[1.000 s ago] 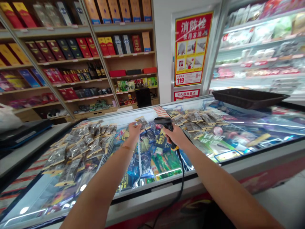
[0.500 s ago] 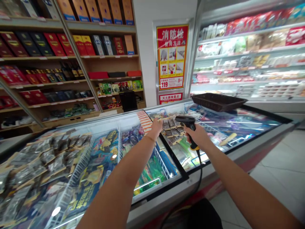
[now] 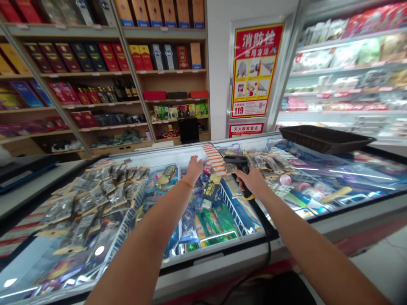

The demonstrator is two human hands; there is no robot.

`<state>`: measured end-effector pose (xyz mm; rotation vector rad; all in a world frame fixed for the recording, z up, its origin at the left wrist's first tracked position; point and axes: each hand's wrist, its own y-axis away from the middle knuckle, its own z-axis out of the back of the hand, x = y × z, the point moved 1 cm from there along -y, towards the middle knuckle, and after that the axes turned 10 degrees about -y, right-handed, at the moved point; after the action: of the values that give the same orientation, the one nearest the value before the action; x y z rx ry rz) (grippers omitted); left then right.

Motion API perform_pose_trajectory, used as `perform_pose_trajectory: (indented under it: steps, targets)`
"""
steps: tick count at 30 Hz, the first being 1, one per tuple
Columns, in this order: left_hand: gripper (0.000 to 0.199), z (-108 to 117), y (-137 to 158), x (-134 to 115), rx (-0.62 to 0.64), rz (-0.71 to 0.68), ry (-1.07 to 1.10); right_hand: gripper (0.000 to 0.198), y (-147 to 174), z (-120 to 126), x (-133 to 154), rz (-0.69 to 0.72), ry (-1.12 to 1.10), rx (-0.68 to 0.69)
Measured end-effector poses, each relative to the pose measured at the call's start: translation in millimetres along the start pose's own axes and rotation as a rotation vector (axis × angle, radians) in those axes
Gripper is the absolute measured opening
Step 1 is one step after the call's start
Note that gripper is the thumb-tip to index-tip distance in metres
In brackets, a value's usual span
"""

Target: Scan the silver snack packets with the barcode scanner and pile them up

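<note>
Left hand (image 3: pixel 194 168) hung open, empty; right hand (image 3: pixel 252 181) gripped scanner (image 3: pixel 237 161); packets (image 3: pixel 90 195) lay toward freezer's (image 3: pixel 178 276) left and back edges, handling apparently unfinished.

The left grip (image 3: pixel 193 168) has swung back from the right-hand packets (image 3: pixel 270 162) to above the middle basket (image 3: pixel 233 207), its earlier packet gone from view, and the scanner (image 3: pixel 237 161) has shifted left.

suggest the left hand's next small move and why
Perhaps move the left hand toward the packs on the left: it appears to hold nothing, many packs lie there, and the right hand is occupied gripping the scanner.
</note>
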<state>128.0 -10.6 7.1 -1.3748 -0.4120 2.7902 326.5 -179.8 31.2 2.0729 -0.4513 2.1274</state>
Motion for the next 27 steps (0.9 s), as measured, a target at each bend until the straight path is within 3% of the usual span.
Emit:
perform_pose_trajectory:
  steps: [6, 11, 16, 20, 25, 27]
  targets:
    - [0.046, 113.4, -5.4, 68.8, -0.096, 0.081, -0.645, 0.023, 1.0, -81.5, -1.4, 0.011, -0.108, 0.139]
    - [0.046, 167.7, -4.7, 122.0, -0.177, 0.129, -0.943, 0.024, 9.8, -115.5, -16.3, -0.058, -0.167, 0.156]
    - [0.045, 176.6, -2.8, 140.3, -0.129, 0.088, -1.035, 0.023, 10.7, -103.5, -37.1, -0.027, -0.015, 0.203]
    - [0.044, 171.7, 0.9, 132.0, -0.157, 0.022, -1.082, 0.021, 8.5, -93.0, -43.8, -0.009, 0.024, 0.191]
    - [0.040, 168.7, 1.7, 121.4, -0.052, -0.043, -1.106, 0.021, 10.8, -94.9, -41.5, 0.017, 0.056, 0.202]
    - [0.041, 170.9, -0.9, 122.8, -0.107, -0.030, -1.091, 0.021, 12.8, -96.6, -39.9, 0.015, 0.085, 0.197]
